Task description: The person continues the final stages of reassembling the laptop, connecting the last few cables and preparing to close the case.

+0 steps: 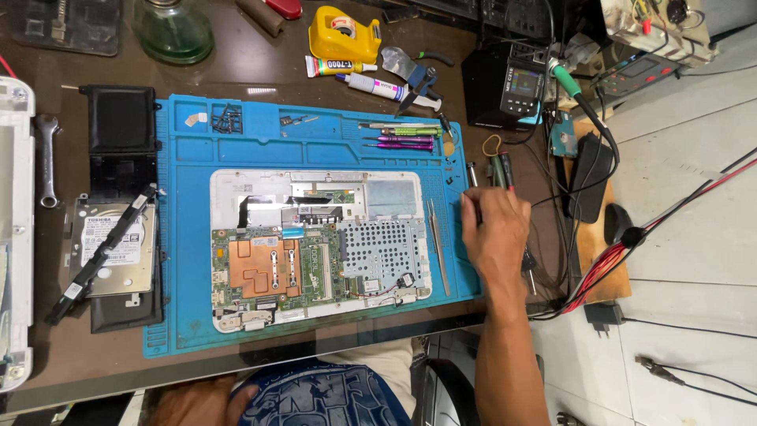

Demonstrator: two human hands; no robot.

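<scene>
Right hand [495,229] curled, gripping screwdriver [471,199] at mat [181,315] edge

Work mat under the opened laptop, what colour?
Bright blue silicone work mat, clearest in the head view.

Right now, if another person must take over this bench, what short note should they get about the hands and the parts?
Right hand: at the right edge of the blue mat, fingers closed on a thin tool whose tip points left; what kind of tool cannot be told.
Left hand: only a part shows at the bottom edge, near the lap, away from the work.
Opened laptop: on the mat, cover off, green board and copper plate exposed.
Tweezers: on the mat beside the laptop's right side.
Small screwdrivers: in the mat's top tray; loose screws in the top-left tray.
Hard drive: out, left of the mat.
Board is still inside the case.
</scene>
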